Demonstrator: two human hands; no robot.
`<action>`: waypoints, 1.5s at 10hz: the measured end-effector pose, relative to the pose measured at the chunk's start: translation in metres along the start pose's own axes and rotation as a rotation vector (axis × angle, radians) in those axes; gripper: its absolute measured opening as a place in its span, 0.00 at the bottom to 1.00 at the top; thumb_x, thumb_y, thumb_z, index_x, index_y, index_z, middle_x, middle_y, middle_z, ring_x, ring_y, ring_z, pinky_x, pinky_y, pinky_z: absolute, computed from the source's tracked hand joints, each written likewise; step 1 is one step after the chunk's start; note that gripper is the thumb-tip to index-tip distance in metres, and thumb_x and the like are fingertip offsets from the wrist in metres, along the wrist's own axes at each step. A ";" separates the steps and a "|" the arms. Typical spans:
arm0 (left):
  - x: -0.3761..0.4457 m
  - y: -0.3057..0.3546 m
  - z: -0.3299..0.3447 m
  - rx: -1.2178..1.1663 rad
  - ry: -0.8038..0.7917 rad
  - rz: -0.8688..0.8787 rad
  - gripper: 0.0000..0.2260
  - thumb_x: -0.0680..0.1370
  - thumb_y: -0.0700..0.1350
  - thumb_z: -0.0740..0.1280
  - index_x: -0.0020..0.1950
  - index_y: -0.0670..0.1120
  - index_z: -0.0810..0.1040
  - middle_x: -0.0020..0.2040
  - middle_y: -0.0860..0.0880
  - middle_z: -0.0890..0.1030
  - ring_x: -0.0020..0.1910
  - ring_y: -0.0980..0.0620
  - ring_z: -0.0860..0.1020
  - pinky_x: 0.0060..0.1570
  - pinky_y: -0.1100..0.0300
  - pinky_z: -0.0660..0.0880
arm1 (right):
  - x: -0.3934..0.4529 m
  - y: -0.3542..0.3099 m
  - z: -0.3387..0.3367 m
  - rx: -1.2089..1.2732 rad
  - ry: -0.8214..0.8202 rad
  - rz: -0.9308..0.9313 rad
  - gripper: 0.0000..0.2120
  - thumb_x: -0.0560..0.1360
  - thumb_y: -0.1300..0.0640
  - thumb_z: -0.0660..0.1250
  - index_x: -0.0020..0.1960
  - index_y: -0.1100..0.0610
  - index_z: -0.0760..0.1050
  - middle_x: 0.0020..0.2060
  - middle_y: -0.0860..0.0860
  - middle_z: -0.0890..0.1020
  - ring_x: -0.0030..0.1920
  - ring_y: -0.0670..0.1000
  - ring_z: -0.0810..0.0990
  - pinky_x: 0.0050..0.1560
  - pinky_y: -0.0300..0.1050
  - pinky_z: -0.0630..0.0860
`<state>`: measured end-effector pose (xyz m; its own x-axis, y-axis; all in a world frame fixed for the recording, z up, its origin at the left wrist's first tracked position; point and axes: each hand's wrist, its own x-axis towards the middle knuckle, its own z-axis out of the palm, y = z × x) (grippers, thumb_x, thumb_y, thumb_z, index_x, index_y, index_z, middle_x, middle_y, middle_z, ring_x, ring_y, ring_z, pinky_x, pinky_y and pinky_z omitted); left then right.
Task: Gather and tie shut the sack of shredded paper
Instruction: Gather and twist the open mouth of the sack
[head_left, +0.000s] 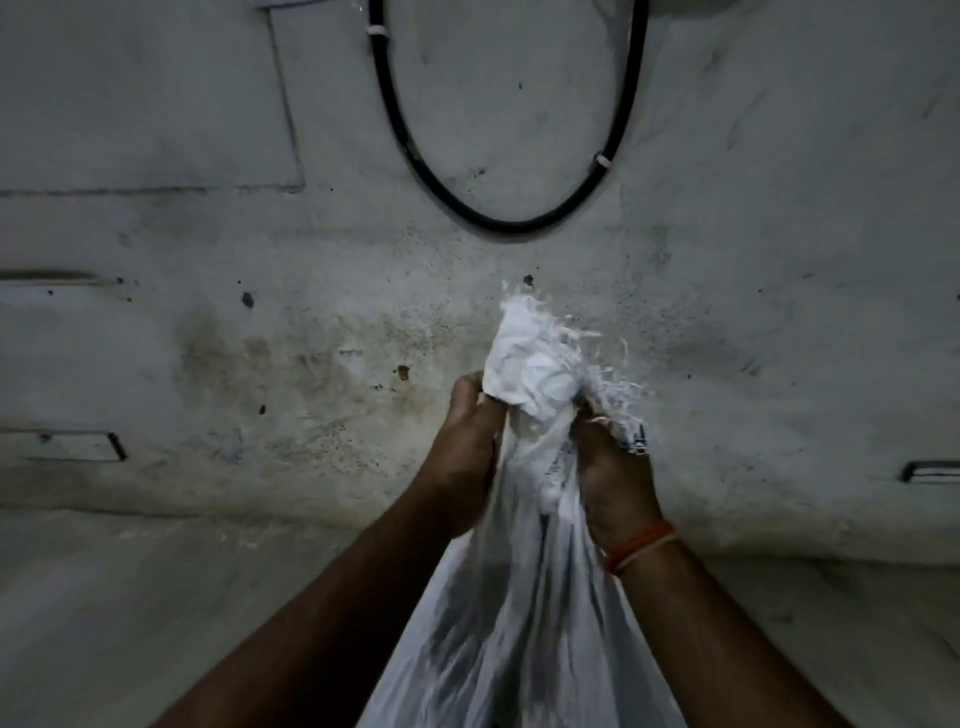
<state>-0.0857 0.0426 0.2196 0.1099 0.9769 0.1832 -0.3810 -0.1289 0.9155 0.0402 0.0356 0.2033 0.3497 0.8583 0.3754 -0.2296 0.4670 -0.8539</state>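
Note:
A white woven sack (524, 623) rises from the bottom of the head view, its cloth pulled tight into a narrow neck. The bunched mouth of the sack (535, 364) sticks up above my fists, with frayed white threads at its edge. My left hand (467, 452) grips the neck from the left side. My right hand (613, 478) grips it from the right, with an orange thread band on the wrist. Both hands press close together around the gathered cloth. The shredded paper inside is hidden.
A stained grey concrete wall (260, 338) fills the view behind the sack. A black cable (498, 226) loops down on the wall, held by white clips. The floor (156, 597) meets the wall at lower left.

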 end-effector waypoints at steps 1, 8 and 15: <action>-0.002 -0.010 0.007 -0.102 -0.067 -0.080 0.30 0.75 0.51 0.71 0.74 0.47 0.66 0.58 0.47 0.84 0.53 0.51 0.85 0.50 0.57 0.82 | -0.001 0.005 0.012 -0.046 -0.053 -0.017 0.14 0.73 0.66 0.66 0.58 0.57 0.78 0.54 0.46 0.84 0.53 0.37 0.82 0.57 0.31 0.75; -0.011 -0.029 -0.027 -0.038 -0.077 0.027 0.31 0.67 0.26 0.74 0.69 0.39 0.74 0.62 0.36 0.81 0.61 0.36 0.81 0.58 0.45 0.81 | 0.008 -0.005 -0.027 -0.028 -0.331 -0.073 0.37 0.68 0.52 0.71 0.74 0.47 0.63 0.70 0.54 0.72 0.71 0.54 0.71 0.69 0.56 0.68; -0.085 -0.115 -0.055 0.984 -0.258 -0.056 0.67 0.60 0.68 0.79 0.82 0.47 0.39 0.82 0.51 0.53 0.79 0.63 0.53 0.65 0.84 0.41 | -0.031 0.083 -0.014 0.199 -0.182 0.424 0.35 0.57 0.71 0.66 0.66 0.64 0.74 0.57 0.66 0.82 0.57 0.69 0.81 0.57 0.66 0.76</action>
<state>-0.1016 -0.0167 0.0788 0.3432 0.9343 0.0959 0.5420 -0.2805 0.7922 0.0231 0.0445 0.1160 0.0279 0.9962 0.0826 -0.4920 0.0856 -0.8664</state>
